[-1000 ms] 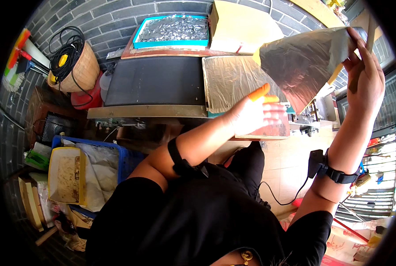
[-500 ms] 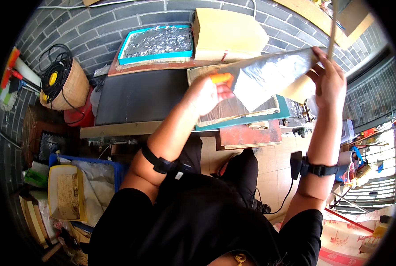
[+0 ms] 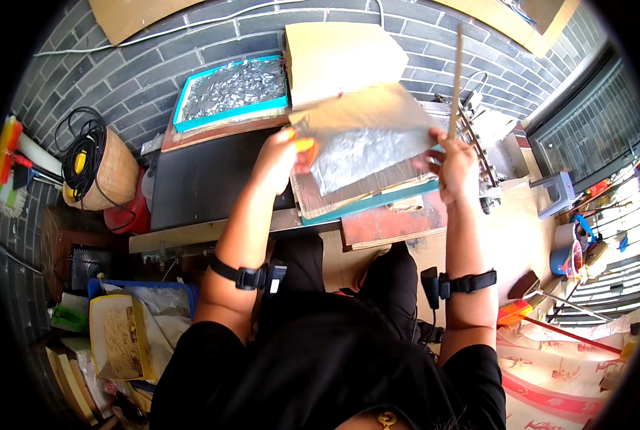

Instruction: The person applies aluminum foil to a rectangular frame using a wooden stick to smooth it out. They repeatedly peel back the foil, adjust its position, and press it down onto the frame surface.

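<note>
A thin silvery foil sheet (image 3: 366, 154), blurred by motion, spans between my hands over a stack of flat sheets (image 3: 313, 204). My left hand (image 3: 275, 165) is closed at its left edge. Something bright orange (image 3: 303, 143) shows at those fingers; whether it is worn or held I cannot tell. My right hand (image 3: 457, 168) closes round a long thin stick (image 3: 457, 79) that points up and away, its fingertips at the foil's right edge. Behind the foil lies a blurred tan sheet (image 3: 377, 104).
At the back stand a turquoise-rimmed tray (image 3: 184, 118) of shiny foil scraps and a thick yellowish paper stack (image 3: 345, 61). A dark board (image 3: 212, 179) covers the left of the bench. Reddish boards (image 3: 391, 222) jut out in front. Metal fittings stand to the right.
The foil has come down and levelled out over the stack. My right hand has moved lower and inward with the stick. The view has shifted, showing more floor at right.
</note>
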A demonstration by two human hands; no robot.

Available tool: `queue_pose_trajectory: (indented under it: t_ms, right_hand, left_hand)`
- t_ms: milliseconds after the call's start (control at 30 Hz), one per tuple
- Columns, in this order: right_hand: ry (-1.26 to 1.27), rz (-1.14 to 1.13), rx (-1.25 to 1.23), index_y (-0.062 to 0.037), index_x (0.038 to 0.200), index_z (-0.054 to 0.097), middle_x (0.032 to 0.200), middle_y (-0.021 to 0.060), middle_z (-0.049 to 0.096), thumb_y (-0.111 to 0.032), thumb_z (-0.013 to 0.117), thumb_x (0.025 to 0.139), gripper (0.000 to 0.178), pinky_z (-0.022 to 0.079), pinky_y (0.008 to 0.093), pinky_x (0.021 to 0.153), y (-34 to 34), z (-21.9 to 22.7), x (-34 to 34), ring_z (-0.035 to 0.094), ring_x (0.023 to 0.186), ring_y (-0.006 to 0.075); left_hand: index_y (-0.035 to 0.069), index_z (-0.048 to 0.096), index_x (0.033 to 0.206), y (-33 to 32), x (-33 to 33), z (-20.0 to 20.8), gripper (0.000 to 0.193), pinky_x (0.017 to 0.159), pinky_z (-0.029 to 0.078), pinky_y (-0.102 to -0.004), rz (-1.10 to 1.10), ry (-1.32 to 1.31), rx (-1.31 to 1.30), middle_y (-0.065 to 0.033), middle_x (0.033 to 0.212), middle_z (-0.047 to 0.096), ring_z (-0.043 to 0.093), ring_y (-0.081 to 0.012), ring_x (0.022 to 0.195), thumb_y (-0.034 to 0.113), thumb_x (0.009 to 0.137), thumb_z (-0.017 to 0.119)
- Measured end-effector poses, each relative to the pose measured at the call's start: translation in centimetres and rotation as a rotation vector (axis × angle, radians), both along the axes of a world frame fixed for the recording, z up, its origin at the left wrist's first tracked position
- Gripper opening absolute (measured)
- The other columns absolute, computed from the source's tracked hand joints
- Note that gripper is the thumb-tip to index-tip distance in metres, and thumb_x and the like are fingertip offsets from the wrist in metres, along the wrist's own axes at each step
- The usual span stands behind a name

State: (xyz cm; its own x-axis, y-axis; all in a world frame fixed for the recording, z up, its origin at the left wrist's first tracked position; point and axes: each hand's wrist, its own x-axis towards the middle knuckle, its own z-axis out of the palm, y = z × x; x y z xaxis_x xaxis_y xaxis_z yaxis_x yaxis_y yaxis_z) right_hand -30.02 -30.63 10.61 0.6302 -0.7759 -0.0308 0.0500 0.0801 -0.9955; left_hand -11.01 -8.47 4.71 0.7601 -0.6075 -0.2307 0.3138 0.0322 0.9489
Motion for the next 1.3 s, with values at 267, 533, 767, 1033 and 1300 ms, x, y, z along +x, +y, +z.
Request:
queue_pose_trajectory:
  t_ms: [267,533,767,1033,1300]
  right_hand:
    - [0.188,0.135,0.040,0.0134,0.110,0.056,0.089,0.0159,0.062,-0.013,0.045,0.100,0.030,0.060,0.0287,0.054,-0.3,-2.6,-1.4,0.068,0.061,0.0215]
    - [0.205,0.186,0.039,0.0098,0.114,0.058,0.080,0.0094,0.061,-0.011,0.047,0.099,0.028,0.052,0.0249,0.046,-0.4,-3.2,-2.4,0.061,0.052,0.0154]
    - [0.306,0.125,-0.176,0.0028,0.108,0.066,0.061,-0.0014,0.050,-0.014,0.052,0.097,0.024,0.033,0.0218,0.040,-1.4,-3.2,-3.2,0.043,0.043,0.0069]
    - [0.418,-0.082,-0.669,0.0038,0.107,0.068,0.068,0.0054,0.061,-0.015,0.055,0.093,0.027,0.044,0.0286,0.059,-5.0,-5.2,-3.3,0.054,0.061,0.0118]
    - [0.376,-0.003,-0.781,0.0053,0.105,0.066,0.076,0.0140,0.067,-0.012,0.054,0.093,0.024,0.048,0.0321,0.064,-4.8,-5.9,-3.9,0.062,0.067,0.0194]
  left_hand:
    - [-0.003,0.051,0.124,1.2,-1.3,-2.1,0.041,0.051,0.048,-0.0246,0.033,-0.144,0.184,-0.0050,0.077,0.065,0.060,-0.0116,0.062,0.011,0.088,0.064]
    - [-0.010,0.035,0.141,0.6,-0.1,-4.6,0.074,0.062,0.052,-0.0283,0.168,-0.416,0.361,-0.0079,0.078,0.070,0.066,-0.0138,0.067,0.013,0.081,0.070]
    - [-0.010,0.038,0.139,1.3,0.0,-4.7,0.073,0.072,0.053,-0.0310,0.233,-0.546,0.482,-0.0097,0.081,0.071,0.069,-0.0197,0.075,0.019,0.081,0.072]
    - [-0.008,0.041,0.138,2.7,-0.8,-5.5,0.066,0.079,0.053,-0.0322,0.327,-0.604,0.476,-0.0130,0.094,0.072,0.070,-0.0221,0.087,0.021,0.085,0.068]
    - [-0.008,0.041,0.138,2.7,-1.0,-6.4,0.065,0.089,0.050,-0.0309,0.299,-0.442,0.276,-0.0176,0.107,0.071,0.068,-0.0244,0.101,0.024,0.088,0.065]
